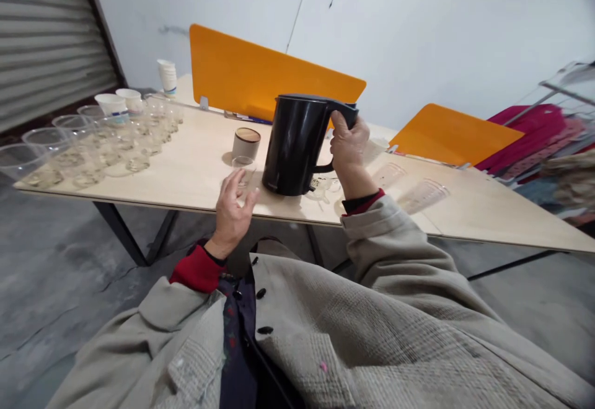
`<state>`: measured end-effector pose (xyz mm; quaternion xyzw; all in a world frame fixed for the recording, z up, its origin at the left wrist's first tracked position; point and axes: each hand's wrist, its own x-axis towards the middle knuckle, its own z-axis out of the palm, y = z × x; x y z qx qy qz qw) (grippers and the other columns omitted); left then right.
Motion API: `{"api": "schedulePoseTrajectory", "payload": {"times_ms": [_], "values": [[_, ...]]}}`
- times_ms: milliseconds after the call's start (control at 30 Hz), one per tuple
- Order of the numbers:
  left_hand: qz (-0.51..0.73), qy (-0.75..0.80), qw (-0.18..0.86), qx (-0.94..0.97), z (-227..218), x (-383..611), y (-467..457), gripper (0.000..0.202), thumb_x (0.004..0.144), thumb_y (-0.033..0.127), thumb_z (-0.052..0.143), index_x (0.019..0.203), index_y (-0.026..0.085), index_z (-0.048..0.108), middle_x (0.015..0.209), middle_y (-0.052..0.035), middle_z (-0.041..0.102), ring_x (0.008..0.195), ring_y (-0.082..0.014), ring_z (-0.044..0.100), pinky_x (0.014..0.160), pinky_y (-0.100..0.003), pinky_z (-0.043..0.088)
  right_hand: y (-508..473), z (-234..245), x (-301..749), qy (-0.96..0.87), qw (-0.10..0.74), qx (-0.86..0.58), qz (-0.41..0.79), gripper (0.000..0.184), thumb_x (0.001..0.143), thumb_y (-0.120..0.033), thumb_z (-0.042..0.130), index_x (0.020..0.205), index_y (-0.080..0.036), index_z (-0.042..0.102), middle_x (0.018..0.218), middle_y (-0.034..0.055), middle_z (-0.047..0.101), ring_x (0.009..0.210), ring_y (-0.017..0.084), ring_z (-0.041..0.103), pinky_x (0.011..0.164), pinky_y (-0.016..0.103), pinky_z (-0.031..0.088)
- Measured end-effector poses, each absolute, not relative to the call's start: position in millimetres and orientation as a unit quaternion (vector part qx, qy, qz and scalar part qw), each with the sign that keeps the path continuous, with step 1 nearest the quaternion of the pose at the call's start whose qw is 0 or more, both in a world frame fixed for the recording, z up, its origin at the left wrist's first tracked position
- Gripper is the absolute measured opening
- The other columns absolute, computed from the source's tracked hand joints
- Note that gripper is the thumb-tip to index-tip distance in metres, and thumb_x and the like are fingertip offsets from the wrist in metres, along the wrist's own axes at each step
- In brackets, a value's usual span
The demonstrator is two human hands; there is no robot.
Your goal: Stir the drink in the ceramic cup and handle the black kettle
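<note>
My right hand (349, 144) is wrapped around the handle of a black electric kettle (294, 145). The kettle's lid is closed, and I cannot tell whether its base touches the table. To its left, my left hand (233, 211) has thumb and fingers curved around a small clear cup (243, 166) near the table's front edge. The fingers partly hide this cup. Just behind it stands a pale canister (246, 145) with a wooden lid. Clear glassware (320, 189) sits behind the kettle and my right wrist, partly hidden.
Rows of clear cups (77, 155) and several white paper cups (111, 105) fill the table's left end. Orange dividers (264, 77) stand along the back. Two clear patterned cups (424, 196) are at right on the wooden table (502, 204). Clothes (525, 130) hang beyond it.
</note>
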<state>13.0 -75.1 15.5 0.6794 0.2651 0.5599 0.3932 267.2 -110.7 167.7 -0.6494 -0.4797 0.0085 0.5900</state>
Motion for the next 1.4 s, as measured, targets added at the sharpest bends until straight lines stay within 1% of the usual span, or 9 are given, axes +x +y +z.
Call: {"api": "schedulePoseTrajectory", "payload": {"times_ms": [133, 233, 367, 500, 867, 1067, 1167, 1300, 1400], "values": [[0.582, 0.296, 0.345, 0.674, 6.7, 2.6, -52.6, 0.049, 0.098, 0.049, 0.070, 0.140, 0.025, 0.065, 0.148, -0.0142, 0.065, 0.135, -0.0290, 0.065, 0.100, -0.044, 0.065, -72.4, 146.8, 302.5, -0.448, 0.623, -0.637, -0.074, 0.049, 0.089, -0.073, 0.069, 0.096, -0.025, 0.062, 0.086, -0.0025, 0.066, 0.086, 0.018, 0.063, 0.073, 0.028, 0.051], [0.583, 0.318, 0.316, 0.677, -2.5, -0.4, -35.4, 0.047, 0.098, 0.049, 0.068, 0.139, 0.025, 0.066, 0.145, -0.0136, 0.067, 0.132, -0.0279, 0.066, 0.097, -0.042, 0.066, -33.9, 124.2, 340.4, -0.409, 0.666, -0.604, -0.161, 0.055, 0.094, -0.076, 0.060, 0.102, -0.022, 0.065, 0.096, 0.0015, 0.069, 0.098, 0.021, 0.068, 0.090, 0.036, 0.056], [0.569, 0.349, 0.280, 0.690, -11.5, -4.4, -15.3, 0.047, 0.098, 0.045, 0.067, 0.138, 0.022, 0.066, 0.143, -0.0152, 0.068, 0.131, -0.0279, 0.067, 0.096, -0.041, 0.067, 10.7, 103.1, 386.6, -0.414, 0.670, -0.582, -0.202, 0.067, 0.093, -0.084, 0.055, 0.109, -0.020, 0.065, 0.104, 0.0051, 0.069, 0.105, 0.026, 0.072, 0.101, 0.049, 0.057], [0.549, 0.375, 0.262, 0.699, -16.6, -9.8, -0.9, 0.046, 0.098, 0.042, 0.066, 0.138, 0.020, 0.066, 0.141, -0.0167, 0.069, 0.131, -0.0293, 0.067, 0.096, -0.042, 0.067, 36.7, 96.9, 418.7, -0.411, 0.648, -0.604, -0.216, 0.067, 0.094, -0.084, 0.053, 0.113, -0.020, 0.063, 0.109, 0.0065, 0.069, 0.111, 0.028, 0.073, 0.105, 0.054, 0.055], [0.495, 0.417, 0.240, 0.724, -25.0, -11.2, 14.5, 0.047, 0.096, 0.041, 0.062, 0.137, 0.018, 0.067, 0.142, -0.0173, 0.071, 0.127, -0.0307, 0.068, 0.099, -0.047, 0.064, 61.3, 106.8, 452.7, -0.344, 0.647, -0.668, -0.131, 0.038, 0.100, -0.049, 0.067, 0.119, -0.017, 0.059, 0.124, 0.0108, 0.070, 0.125, 0.026, 0.067, 0.116, 0.052, 0.049], [0.478, 0.414, 0.191, 0.751, -24.0, -14.6, 12.1, 0.047, 0.098, 0.043, 0.061, 0.136, 0.017, 0.068, 0.140, -0.0180, 0.074, 0.123, -0.0314, 0.069, 0.109, -0.050, 0.058, 70.1, 107.4, 454.6, -0.337, 0.645, -0.669, -0.151, 0.028, 0.102, -0.044, 0.066, 0.112, -0.018, 0.062, 0.120, 0.0100, 0.070, 0.126, 0.025, 0.066, 0.114, 0.046, 0.049], [0.474, 0.405, 0.173, 0.763, -24.1, -15.4, 9.5, 0.047, 0.098, 0.042, 0.062, 0.136, 0.016, 0.068, 0.139, -0.0183, 0.074, 0.125, -0.0321, 0.069, 0.114, -0.051, 0.054, 74.9, 104.4, 458.1, -0.293, 0.667, -0.671, -0.137, 0.021, 0.100, -0.036, 0.066, 0.112, -0.019, 0.060, 0.120, 0.0068, 0.070, 0.122, 0.022, 0.068, 0.114, 0.044, 0.050], [0.464, 0.404, 0.170, 0.769, -24.6, -15.5, 6.9, 0.050, 0.100, 0.045, 0.059, 0.138, 0.015, 0.068, 0.141, -0.0184, 0.074, 0.128, -0.0334, 0.067, 0.113, -0.052, 0.055, 81.3, 100.9, 467.1, -0.262, 0.691, -0.663, -0.119, 0.019, 0.095, -0.024, 0.065, 0.113, -0.021, 0.058, 0.122, 0.0049, 0.070, 0.119, 0.019, 0.069, 0.116, 0.041, 0.049], [0.459, 0.403, 0.172, 0.773, -24.8, -15.9, 5.6, 0.050, 0.101, 0.047, 0.057, 0.139, 0.016, 0.067, 0.142, -0.0174, 0.073, 0.130, -0.0332, 0.066, 0.111, -0.051, 0.057, 82.9, 96.9, 479.5, -0.265, 0.692, -0.660, -0.125, 0.020, 0.093, -0.024, 0.068, 0.111, -0.021, 0.059, 0.120, 0.0058, 0.071, 0.120, 0.020, 0.068, 0.116, 0.043, 0.049]]}}
